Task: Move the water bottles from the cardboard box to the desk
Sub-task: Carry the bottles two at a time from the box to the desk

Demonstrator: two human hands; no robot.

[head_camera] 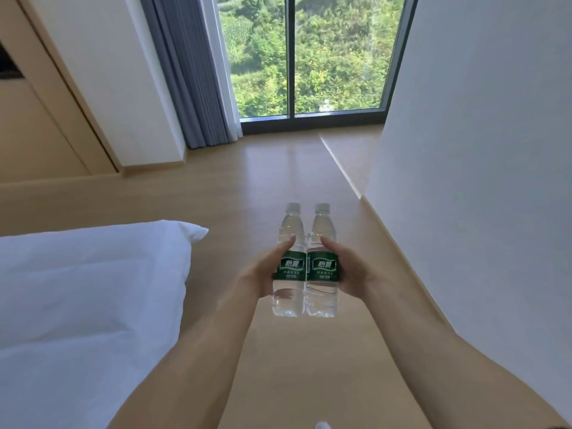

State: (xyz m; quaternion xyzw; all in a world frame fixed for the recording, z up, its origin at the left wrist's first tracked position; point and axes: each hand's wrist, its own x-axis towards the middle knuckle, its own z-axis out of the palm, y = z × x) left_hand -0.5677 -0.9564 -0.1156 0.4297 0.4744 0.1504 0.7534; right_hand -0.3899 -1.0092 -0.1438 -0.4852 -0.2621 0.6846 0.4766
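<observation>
Past the bed [80, 289] on our left, our left hand [263, 272] grips one bottle [289, 258] and our right hand [351, 269] grips the other bottle [322, 258], both upright, touching side by side above the floor [247, 187], with the wall [479, 150] at right.

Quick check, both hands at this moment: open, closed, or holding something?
Left hand: grips the left water bottle around its green label.
Right hand: grips the right water bottle the same way, both bottles upright, side by side.
</observation>
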